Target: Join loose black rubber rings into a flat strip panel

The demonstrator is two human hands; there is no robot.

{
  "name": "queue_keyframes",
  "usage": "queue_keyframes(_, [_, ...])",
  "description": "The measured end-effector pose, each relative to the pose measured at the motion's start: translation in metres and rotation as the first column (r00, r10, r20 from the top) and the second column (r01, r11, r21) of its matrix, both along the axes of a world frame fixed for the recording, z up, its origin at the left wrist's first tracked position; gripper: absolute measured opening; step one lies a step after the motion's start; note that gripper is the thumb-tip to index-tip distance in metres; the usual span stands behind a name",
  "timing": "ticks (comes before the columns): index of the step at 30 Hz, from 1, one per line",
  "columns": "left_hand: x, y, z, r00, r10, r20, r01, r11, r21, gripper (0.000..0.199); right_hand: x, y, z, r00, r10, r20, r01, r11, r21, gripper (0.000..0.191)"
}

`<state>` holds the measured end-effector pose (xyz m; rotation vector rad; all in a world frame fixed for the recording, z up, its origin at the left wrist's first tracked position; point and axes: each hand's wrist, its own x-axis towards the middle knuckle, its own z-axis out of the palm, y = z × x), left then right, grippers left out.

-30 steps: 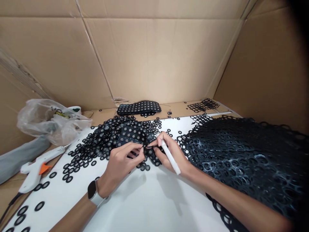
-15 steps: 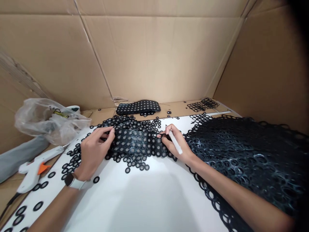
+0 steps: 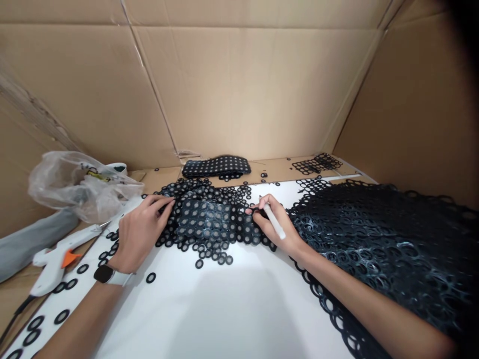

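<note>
The ring sheet [image 3: 205, 219] lies on the white board [image 3: 232, 314] between the left hand [image 3: 140, 229], whose pinch I cannot confirm, and the right hand [image 3: 288, 242], grasping 1 pen [image 3: 275, 222]; probably light and floppy, it is best held by 2 opposite edges.

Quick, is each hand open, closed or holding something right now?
Left hand: bent, by the strip; grip can't be told.
Right hand: closed, holding a pen.

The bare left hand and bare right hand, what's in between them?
In the head view, a flat black sheet with rows of grey dots lies between the left hand and right hand, among small black rings.
</note>
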<state>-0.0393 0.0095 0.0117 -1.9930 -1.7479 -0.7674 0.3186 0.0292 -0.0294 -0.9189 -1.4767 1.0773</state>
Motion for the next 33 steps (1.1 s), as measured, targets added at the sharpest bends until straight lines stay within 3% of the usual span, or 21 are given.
queue_keyframes(6, [0.009,-0.002,0.003,0.998,-0.043,0.05,0.04,0.997,0.07,0.027,0.001,0.0,-0.001,1.0,0.001,0.007,-0.001,1.0,0.008,0.024])
queue_keyframes(11, [0.038,-0.01,0.001,0.967,-0.212,0.144,0.191,0.971,0.146,0.023,0.001,-0.001,0.001,0.999,-0.005,0.037,0.004,1.0,0.011,0.025])
queue_keyframes(17, [0.096,-0.036,-0.018,0.863,-0.463,0.203,0.479,0.877,-0.036,0.033,0.002,-0.006,0.007,0.995,0.007,0.098,-0.008,1.0,0.014,0.026])
queue_keyframes(20, [0.112,-0.042,-0.024,0.853,-0.469,0.23,0.499,0.861,-0.096,0.044,0.001,-0.01,0.012,0.991,0.035,0.13,-0.038,0.999,0.021,0.024])
queue_keyframes(25, [0.121,-0.038,-0.023,0.881,-0.426,0.207,0.457,0.88,-0.131,0.05,-0.003,-0.014,0.018,0.983,0.084,0.163,-0.091,0.995,0.035,0.022])
queue_keyframes(33, [0.124,-0.038,-0.017,0.87,-0.452,0.199,0.489,0.846,-0.215,0.023,-0.001,-0.017,0.026,0.952,0.185,0.245,-0.208,0.976,0.069,0.024])
